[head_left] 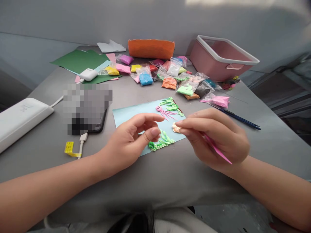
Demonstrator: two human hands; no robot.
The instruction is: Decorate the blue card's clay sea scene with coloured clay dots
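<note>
Orange oblong pouch, stands at rear | white-rimmed pink plastic basket, right of pouch | small white rounded case, lies by dark-green paper sheets | white slab-shaped power bank, far left | black-edged phone, near power bank

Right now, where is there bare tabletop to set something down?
Bare patches: the tabletop between the forearms; between the phone, blue card and colored packets; and right, between the dark pen and the right forearm. Crowded: the back, from green paper to pink basket.
</note>
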